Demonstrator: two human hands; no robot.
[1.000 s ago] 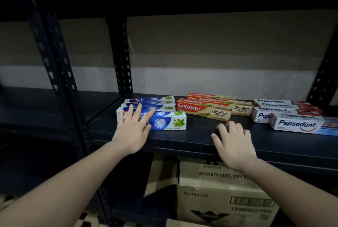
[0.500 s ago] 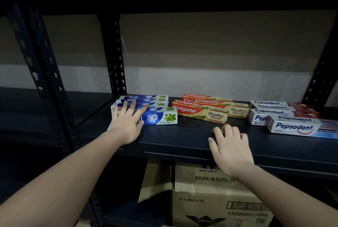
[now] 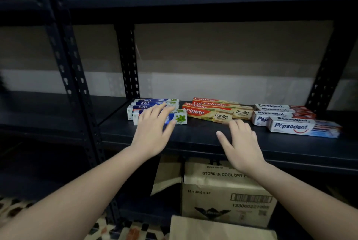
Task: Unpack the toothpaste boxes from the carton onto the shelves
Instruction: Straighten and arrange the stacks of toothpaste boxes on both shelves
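Standing at the far left, a dark post of the rack is rising past the shelf, and a patterned floor is showing below it. Next, the left hand is reaching over the front of the Safi boxes; its fingers are spread open and are lying flat in front of the nearest box, gripping nothing, though I cannot tell if they are really touching it. These blue and white boxes are lying in a small stack at the left of the shelf. Just beside them the red Colgate boxes are lying in the middle, a little slanted. The right hand is resting open on the bare shelf edge, its fingertips very near the front Colgate box, and it is holding nothing. Further right the Pepsodent boxes are lying in a group. Under the shelf, between the two forearms, the carton is standing, with its flap open toward the camera.
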